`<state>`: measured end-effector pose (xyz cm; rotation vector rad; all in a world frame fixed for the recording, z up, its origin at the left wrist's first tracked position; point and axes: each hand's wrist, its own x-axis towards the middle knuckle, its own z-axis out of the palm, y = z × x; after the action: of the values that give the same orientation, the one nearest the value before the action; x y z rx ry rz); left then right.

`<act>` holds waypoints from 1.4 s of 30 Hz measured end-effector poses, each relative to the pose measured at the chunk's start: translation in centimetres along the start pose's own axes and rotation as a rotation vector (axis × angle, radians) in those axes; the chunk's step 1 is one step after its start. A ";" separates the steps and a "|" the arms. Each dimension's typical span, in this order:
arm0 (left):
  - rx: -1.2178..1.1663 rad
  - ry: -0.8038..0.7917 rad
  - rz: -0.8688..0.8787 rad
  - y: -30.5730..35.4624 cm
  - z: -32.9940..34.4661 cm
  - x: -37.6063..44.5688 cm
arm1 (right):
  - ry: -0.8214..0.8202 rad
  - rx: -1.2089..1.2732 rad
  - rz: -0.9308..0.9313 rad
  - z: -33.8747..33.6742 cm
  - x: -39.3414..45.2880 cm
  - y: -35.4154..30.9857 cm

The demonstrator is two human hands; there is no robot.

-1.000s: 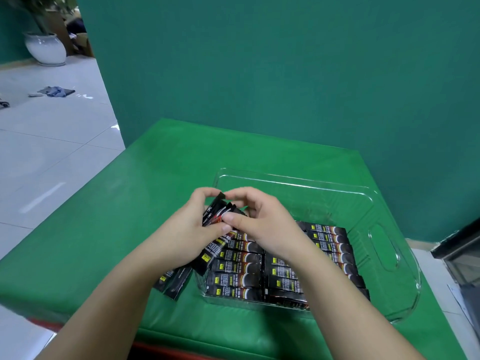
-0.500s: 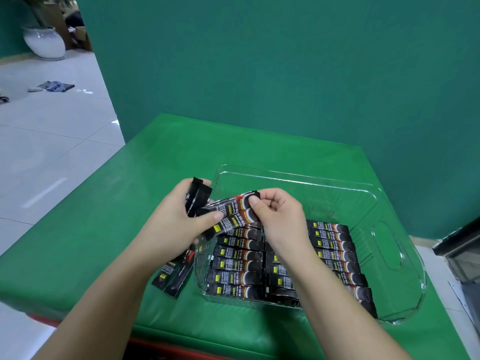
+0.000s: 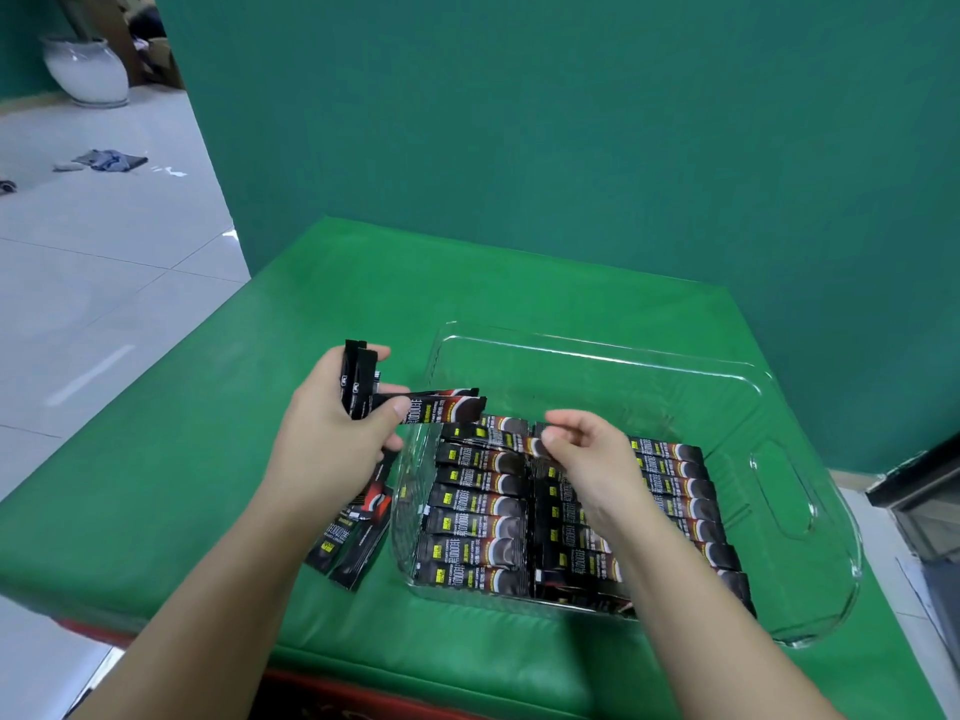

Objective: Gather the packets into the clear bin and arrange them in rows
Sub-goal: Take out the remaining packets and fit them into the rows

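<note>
Slim black packets (image 3: 480, 517) lie flat in the clear bin (image 3: 810, 517), in two side-by-side rows that fill the half nearest the person; the far half of the bin shows only bare plastic. The bin sits on a desk (image 3: 182, 459) covered in green cloth, toward its right side.

The left hand (image 3: 332, 433) hovers just outside the bin's left wall, fingers and thumb curled round a small bundle of packets (image 3: 356, 379) that stand on end and poke up above the fist. One more packet (image 3: 441, 407) sticks out sideways from under the left thumb, pointing over the bin toward the other hand. The right hand (image 3: 587, 449) is over the far end of the rows, thumb and fingertips drawn close together near the top packet in the row; whether it actually pinches that packet cannot be told. A few loose packets (image 3: 353, 537) lie on the green cloth just beside the bin's near left corner.

The step in hand looks like feeding packets one at a time from the left hand's bundle into the rows. The next move probably calls for the right hand to take the sideways packet and lay it flat, parallel to its neighbours, at the far end of a row. The loose packets on the desk are not yet gathered.
</note>
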<state>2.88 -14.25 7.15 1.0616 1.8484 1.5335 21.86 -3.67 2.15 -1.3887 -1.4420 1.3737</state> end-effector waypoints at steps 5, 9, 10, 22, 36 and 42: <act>0.002 -0.016 0.000 0.1 0.0 -0.2 | -0.022 -0.295 -0.037 0.4 1.8 2.0; 0.032 -0.009 0.010 0.1 -0.1 -0.2 | -0.058 -0.420 -0.083 2.3 2.3 3.1; 0.035 -0.004 0.011 0.1 -0.2 -0.2 | -0.055 -0.434 -0.084 2.6 2.3 3.3; 0.046 0.010 0.004 0.0 -0.1 -0.4 | 0.035 -0.851 -0.320 3.0 1.8 3.7; 0.027 0.023 -0.003 0.3 -0.4 -0.5 | -0.139 -1.047 -0.355 4.1 1.6 3.3; 0.050 0.003 -0.015 0.0 -0.3 -0.5 | -0.196 -0.096 -0.228 2.4 -0.6 -0.2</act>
<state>2.96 -14.83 7.16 1.0659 1.9014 1.4889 19.68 -4.71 1.95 -1.1304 -1.7559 1.3363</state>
